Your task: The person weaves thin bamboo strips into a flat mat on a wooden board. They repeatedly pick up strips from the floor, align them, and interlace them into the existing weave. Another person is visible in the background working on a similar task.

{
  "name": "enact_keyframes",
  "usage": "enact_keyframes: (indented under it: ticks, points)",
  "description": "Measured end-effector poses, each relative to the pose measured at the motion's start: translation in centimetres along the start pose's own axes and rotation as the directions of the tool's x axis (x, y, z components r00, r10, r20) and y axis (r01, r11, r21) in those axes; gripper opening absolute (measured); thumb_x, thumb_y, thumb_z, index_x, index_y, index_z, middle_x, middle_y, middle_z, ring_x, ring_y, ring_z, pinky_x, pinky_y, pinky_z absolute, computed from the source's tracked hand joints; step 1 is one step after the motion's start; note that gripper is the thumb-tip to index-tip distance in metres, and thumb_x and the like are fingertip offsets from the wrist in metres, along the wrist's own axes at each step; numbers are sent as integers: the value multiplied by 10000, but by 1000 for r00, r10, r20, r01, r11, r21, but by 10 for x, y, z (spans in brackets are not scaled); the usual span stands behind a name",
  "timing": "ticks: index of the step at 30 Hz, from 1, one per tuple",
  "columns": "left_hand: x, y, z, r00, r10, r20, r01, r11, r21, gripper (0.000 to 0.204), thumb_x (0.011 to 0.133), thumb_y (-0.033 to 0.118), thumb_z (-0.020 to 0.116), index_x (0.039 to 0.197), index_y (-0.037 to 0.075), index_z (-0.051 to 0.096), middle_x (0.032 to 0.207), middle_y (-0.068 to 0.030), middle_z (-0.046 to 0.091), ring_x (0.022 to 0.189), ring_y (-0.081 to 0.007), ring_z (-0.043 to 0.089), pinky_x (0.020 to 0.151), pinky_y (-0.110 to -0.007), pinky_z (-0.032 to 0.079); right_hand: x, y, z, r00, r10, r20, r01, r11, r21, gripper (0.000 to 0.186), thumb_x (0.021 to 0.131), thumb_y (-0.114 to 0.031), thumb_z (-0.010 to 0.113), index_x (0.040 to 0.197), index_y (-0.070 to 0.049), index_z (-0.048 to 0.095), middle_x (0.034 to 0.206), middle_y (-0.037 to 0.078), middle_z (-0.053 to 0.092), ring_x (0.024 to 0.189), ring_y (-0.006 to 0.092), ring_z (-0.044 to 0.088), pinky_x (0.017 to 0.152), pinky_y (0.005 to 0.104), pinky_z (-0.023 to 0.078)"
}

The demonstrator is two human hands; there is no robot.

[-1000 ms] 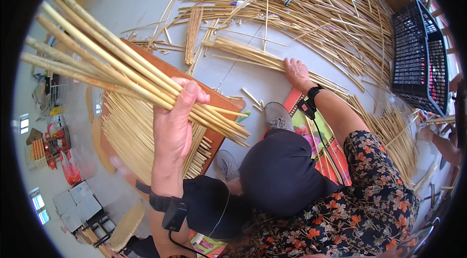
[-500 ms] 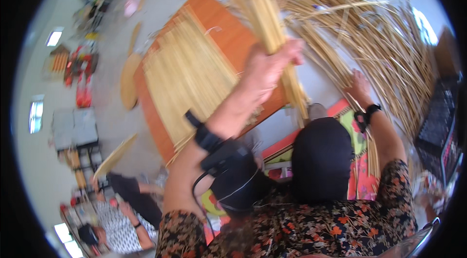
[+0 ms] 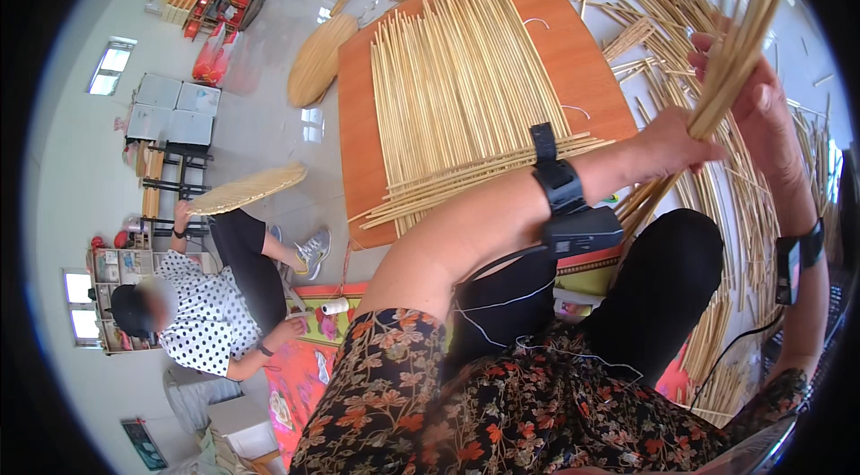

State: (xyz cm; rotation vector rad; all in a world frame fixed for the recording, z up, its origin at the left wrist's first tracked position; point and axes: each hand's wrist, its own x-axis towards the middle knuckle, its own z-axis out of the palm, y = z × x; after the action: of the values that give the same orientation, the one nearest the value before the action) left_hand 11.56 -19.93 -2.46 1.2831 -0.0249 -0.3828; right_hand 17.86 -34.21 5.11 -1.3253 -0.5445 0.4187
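Observation:
My left hand (image 3: 674, 145) is closed around the lower part of a bundle of straw-coloured stalks (image 3: 736, 72), held slanting up at the right. Beside the bundle's upper part is my right hand (image 3: 769, 112), its fingers stretched out behind the stalks and its thumb apart. The bundle's top is blurred. To the left, many pale stalks (image 3: 457, 72) lie side by side on an orange-brown board (image 3: 587, 72). Several crosswise stalks (image 3: 475, 177) rest over their near ends, below my left forearm.
Loose stalks (image 3: 663, 13) are heaped on the floor at far right. At left, a seated co-worker (image 3: 210, 318) holds a round woven piece (image 3: 246, 188). Another round piece with a handle (image 3: 318, 63) lies left of the board. A white spool (image 3: 334, 306) sits on the pinkish mat.
My left hand has carried the bundle to the right. My right hand has risen from the floor stalks to the bundle. The view has shifted, with the board now farther right.

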Motion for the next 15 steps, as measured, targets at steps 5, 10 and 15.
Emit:
enact_keyframes:
  ticks: [5, 10, 15]
  points:
    - [1, -6, -1, 978, -45, 203, 9, 985, 174, 199, 836, 170, 797, 870, 1, 698, 745, -44, 663, 718, -132, 646, 713, -295, 527, -5, -3, 13, 980, 151, -132, -159, 986, -49, 314, 841, -216, 724, 1063, -18, 621, 718, -18, 550, 647, 80, 542, 659, 260, 475]
    - [23, -46, -15, 975, 67, 211, -133, 939, 318, 567, 835, 329, 802, 1231, -24, 603, 1131, -161, 669, 1068, -215, 636, 892, -333, 519, -15, 21, -1, 972, 80, -220, -152, 930, -334, 175, 889, -178, 725, 972, -30, 682, 714, -11, 587, 643, 63, 554, 617, 239, 459]
    - [23, -26, -33, 1000, 10, 1, -8, 816, 578, 784, 797, 370, 813, 1396, -36, 512, 1299, -209, 629, 1139, -283, 640, 962, -376, 532, -41, 76, -46, 940, 85, -330, -195, 928, -317, 133, 871, -122, 743, 938, -18, 693, 825, 14, 655, 787, 101, 623, 745, 275, 515]
